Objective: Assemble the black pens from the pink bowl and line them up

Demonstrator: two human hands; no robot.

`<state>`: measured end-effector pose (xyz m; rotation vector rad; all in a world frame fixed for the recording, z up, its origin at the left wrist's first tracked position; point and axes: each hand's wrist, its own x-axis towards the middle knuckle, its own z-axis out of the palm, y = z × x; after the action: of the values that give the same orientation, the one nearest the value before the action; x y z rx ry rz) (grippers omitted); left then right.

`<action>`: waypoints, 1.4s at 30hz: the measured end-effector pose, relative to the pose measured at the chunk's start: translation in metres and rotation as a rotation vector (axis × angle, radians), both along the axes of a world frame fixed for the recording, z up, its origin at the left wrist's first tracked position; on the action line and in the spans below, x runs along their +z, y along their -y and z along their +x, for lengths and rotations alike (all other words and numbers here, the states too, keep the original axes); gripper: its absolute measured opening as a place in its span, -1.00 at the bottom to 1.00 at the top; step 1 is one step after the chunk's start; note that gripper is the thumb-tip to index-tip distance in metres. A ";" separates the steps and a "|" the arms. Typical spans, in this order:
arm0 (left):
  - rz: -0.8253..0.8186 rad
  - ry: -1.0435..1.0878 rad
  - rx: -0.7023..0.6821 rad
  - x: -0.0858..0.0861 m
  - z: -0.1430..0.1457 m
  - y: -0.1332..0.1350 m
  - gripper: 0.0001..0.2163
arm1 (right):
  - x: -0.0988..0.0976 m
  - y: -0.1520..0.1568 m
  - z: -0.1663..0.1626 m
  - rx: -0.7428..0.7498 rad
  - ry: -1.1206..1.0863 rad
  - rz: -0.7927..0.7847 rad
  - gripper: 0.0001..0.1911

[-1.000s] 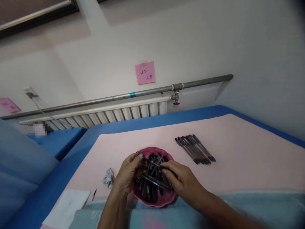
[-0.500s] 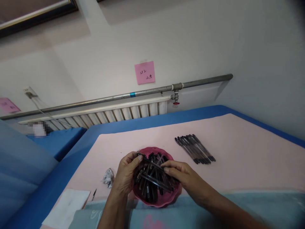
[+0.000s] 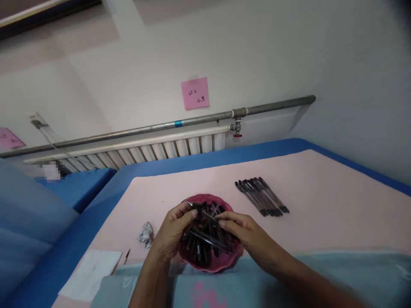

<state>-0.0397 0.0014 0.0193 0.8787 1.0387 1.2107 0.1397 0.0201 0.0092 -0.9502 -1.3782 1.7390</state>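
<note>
Wall frame (image 3: pixel 48 15) — cut off at top; pink bowl (image 3: pixel 221 262) — partly hidden by fingers (image 3: pixel 189 217)

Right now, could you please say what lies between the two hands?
The head view shows a dark pen there, over a pink bowl of pens.

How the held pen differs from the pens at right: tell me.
The held pen spans the left hand and right hand; the pens at right rest on pink sheeting. The held pen is single; the pens at right form a row. All look slender and partly black.

Blue table (image 3: pixel 205 158) under pink sheet (image 3: pixel 321 201), with bowl (image 3: pixel 221 262), row of pens (image 3: pixel 261 196), crumpled wad (image 3: pixel 146 235), white paper (image 3: pixel 91 273).
</note>
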 end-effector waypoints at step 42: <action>0.165 -0.893 0.100 0.019 -0.033 0.012 -0.90 | -0.005 -0.012 0.017 -0.110 0.489 0.789 -0.78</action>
<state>-0.0725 -0.0105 0.0386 1.5807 1.7123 0.9883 0.1563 0.0321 0.0039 -0.9760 -2.0465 0.7520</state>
